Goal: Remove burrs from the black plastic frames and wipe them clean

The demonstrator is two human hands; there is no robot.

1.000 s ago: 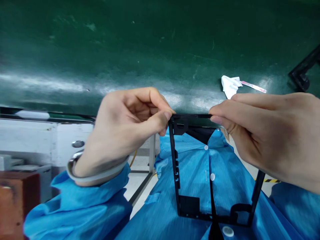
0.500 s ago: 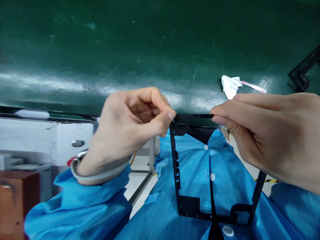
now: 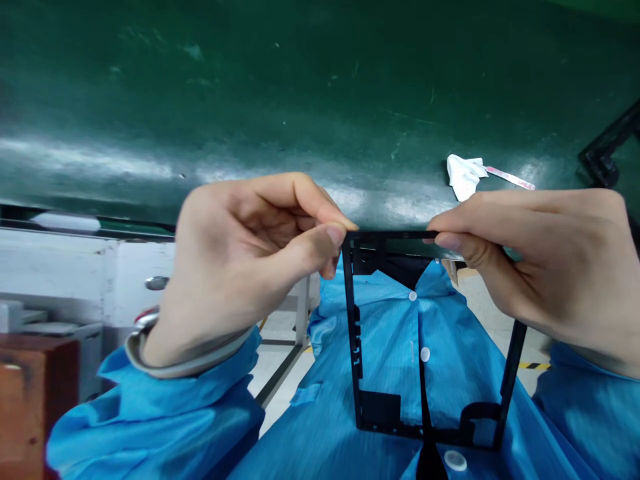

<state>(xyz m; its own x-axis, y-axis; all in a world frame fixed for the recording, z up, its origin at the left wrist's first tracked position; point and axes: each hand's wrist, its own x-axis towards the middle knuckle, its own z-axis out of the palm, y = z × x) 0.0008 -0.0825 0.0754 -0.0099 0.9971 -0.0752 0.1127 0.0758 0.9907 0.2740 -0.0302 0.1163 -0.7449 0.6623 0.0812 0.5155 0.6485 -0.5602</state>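
Note:
A thin black rectangular plastic frame [image 3: 351, 313] hangs upright at the table edge, in front of the blue work coat [image 3: 390, 347]. My left hand [image 3: 265, 260] pinches its upper left corner between thumb and index finger. Farther along the same top edge, my right hand [image 3: 540, 267] grips the frame with thumb and forefinger. Small tabs and notches line the frame's left side, and a flat plate sits in its lower left corner. The right hand hides the frame's upper right corner.
On the green table [image 3: 260, 87] lie a crumpled white cloth [image 3: 465, 177] and a thin pinkish-white stick [image 3: 510, 177]. Another black frame part [image 3: 603, 157] rests at the right. A brown box [image 3: 37, 400] and a white cabinet [image 3: 100, 273] stand below at the left.
Both hands keep hold of the frame. My right hand's fingertips have shifted slightly right along the top edge, and the left wrist has swung a little to the left.

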